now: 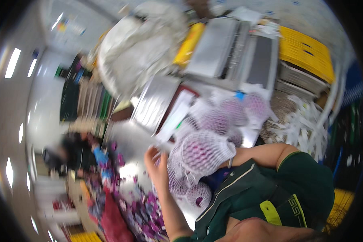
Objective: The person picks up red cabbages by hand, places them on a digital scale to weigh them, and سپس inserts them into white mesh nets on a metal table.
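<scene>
My left hand is raised over the metal table, thumb and fingers apart, near the lower end of a white strip. Nothing shows clearly between its fingers. My right forearm reaches in behind a large round bundle in white foam netting, with purple showing through the mesh. That bundle hides my right hand, so I cannot see what it touches. Several more round purple pieces in foam nets crowd around it, and another netted piece lies near my body.
Flat metal equipment stands beyond the netted pieces, near a big white sack. Yellow crates and a heap of white strips are at right. Purple pieces litter the table; a blue-gloved hand works there.
</scene>
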{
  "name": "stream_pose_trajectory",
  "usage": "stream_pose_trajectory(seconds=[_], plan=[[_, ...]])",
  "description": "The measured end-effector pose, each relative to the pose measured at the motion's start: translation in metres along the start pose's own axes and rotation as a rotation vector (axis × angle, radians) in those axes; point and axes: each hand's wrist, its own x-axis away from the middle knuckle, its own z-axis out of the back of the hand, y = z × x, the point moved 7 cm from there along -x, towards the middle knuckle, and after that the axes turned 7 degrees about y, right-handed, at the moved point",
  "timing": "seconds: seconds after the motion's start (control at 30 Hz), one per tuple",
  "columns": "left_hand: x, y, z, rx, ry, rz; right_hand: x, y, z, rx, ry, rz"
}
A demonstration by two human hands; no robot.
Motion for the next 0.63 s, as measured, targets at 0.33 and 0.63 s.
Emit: stream_pose_trajectory(seconds=[0.33,0.63], plan=[[0.119,0.086,-0.151,0.431,-0.61,-0.142,0.166,-0.059,0.101,0.412,0.404,0.047],[0.105,0.129,-0.303,1.474,-0.503,0.835,0.213,-0.225,0.166,0.217,0.553,0.195]])
